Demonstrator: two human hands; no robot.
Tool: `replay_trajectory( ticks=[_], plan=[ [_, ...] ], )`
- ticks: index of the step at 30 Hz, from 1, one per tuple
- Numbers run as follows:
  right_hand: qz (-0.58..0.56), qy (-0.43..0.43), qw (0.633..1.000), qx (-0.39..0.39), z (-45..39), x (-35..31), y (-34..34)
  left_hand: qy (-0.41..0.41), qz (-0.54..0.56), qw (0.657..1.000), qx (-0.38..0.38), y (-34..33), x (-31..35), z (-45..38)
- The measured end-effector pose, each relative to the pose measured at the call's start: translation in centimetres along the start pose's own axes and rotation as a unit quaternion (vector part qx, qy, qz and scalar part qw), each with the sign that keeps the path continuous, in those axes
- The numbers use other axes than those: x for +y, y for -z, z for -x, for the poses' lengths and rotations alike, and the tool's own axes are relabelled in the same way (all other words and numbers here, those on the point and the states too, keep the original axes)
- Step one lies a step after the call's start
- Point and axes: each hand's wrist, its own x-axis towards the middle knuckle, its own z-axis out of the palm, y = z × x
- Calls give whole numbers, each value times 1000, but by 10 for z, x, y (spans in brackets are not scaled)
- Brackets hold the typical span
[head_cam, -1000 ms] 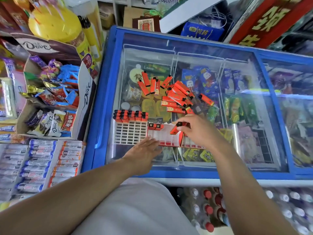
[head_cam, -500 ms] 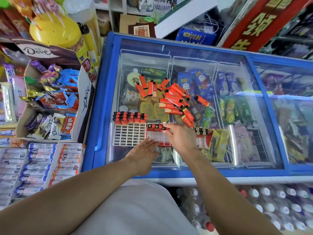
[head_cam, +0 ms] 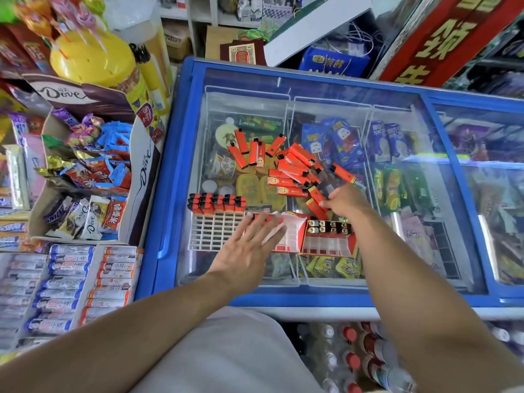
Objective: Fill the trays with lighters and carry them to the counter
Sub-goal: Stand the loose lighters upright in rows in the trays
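Three lighter trays sit side by side on the freezer's glass lid. The white grid tray (head_cam: pixel 215 232) on the left has a row of red lighters (head_cam: pixel 217 202) along its far edge. My left hand (head_cam: pixel 249 245) lies flat with straight fingers on the middle red tray (head_cam: pixel 292 236). The right red tray (head_cam: pixel 329 245) holds a row of lighters (head_cam: pixel 329 226) at its far end. A pile of loose red lighters (head_cam: pixel 292 168) lies beyond the trays. My right hand (head_cam: pixel 344 201) pinches one lighter (head_cam: pixel 314 207) at the pile's near edge.
The blue-framed freezer (head_cam: pixel 175 177) holds ice creams under glass. A Dove chocolate display box (head_cam: pixel 141 177) stands to the left, with candy rolls (head_cam: pixel 68 287) in front of it. Bottles (head_cam: pixel 351 350) stand below the freezer's front edge.
My right hand left the middle tray and reached right and farther out to the loose pile, where it now pinches a lighter. My left hand slid forward onto the middle tray.
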Motion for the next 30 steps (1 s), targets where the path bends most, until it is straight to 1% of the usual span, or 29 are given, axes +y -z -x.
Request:
replay_trajectory(
  ticks=[3, 5, 7, 9, 10, 12, 14, 16, 18, 21, 23, 24, 26, 30],
  plan=[
    [-31, -13, 999, -29, -11, 0, -5, 53, -29, 998, -14, -2, -7, -3],
    [-27, -13, 998, -46, -15, 0, -7, 60, -26, 997, -42, -6, -9, -5],
    [-12, -7, 999, -48, -15, 1, -11, 58, -31, 997, -51, -10, -9, -8],
    [-16, 0, 1000, -9, -11, 3, -10, 58, -25, 997, -54, -12, -9, -9],
    [-23, 9, 999, 25, -5, 3, -7, 56, -21, 997, -58, -13, -9, -9],
    [-63, 53, 992, 100, 20, -2, 7, 51, -12, 997, -60, -14, -11, -9],
    [-127, 117, 977, 126, 59, -12, 21, 55, 29, 997, -45, -16, -12, -7],
    [-164, 189, 963, 104, 100, -24, 30, 62, 88, 994, -9, -20, -13, -4],
    [-133, 244, 959, 53, 128, -32, 29, 78, 161, 983, 45, -19, -15, 2],
    [-64, 292, 954, -28, 142, -44, 10, 138, 252, 948, 138, -16, -23, 10],
    [-50, 308, 949, -40, 146, -54, -9, 197, 293, 923, 154, -16, -26, 13],
    [-51, 307, 950, -23, 147, -59, -20, 223, 310, 912, 151, -17, -27, 15],
    [-52, 307, 949, 39, 145, -68, -42, 253, 333, 899, 126, -19, -28, 19],
    [-10, 319, 937, 142, 130, -78, -78, 241, 350, 904, 53, -21, -25, 22]
  ],
)
